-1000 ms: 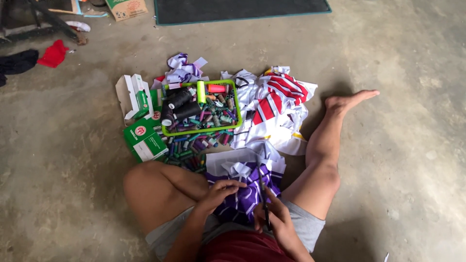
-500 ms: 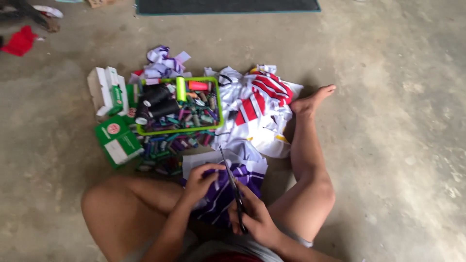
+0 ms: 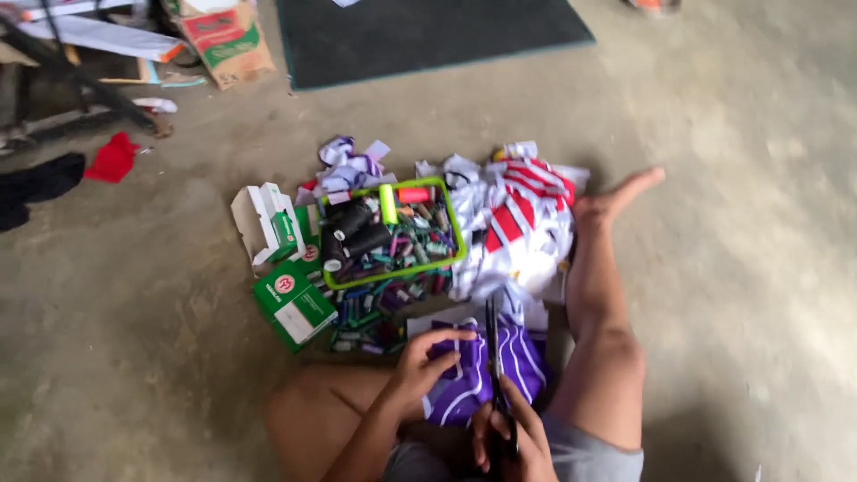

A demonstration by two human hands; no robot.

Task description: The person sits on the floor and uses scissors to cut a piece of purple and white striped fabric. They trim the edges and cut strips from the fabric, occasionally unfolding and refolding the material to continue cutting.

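From the head camera, the left hand (image 3: 420,375) pinches the purple striped cloth (image 3: 478,375) lying on the lap, just below the green tray (image 3: 457,234) of thread spools. The right hand (image 3: 509,442) is closed around black scissors (image 3: 492,357), whose blades rest on that cloth, pointing toward the tray.

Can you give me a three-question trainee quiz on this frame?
1. True or false: the right hand holds dark scissors over the purple striped cloth.
2. What does the left hand grip? A) a green box B) the purple striped cloth C) a thread spool
3. Fill in: the green-rimmed tray of thread spools lies between the green boxes and the ____ and white cloth.

Key: 1 true; 2 B; 3 red.
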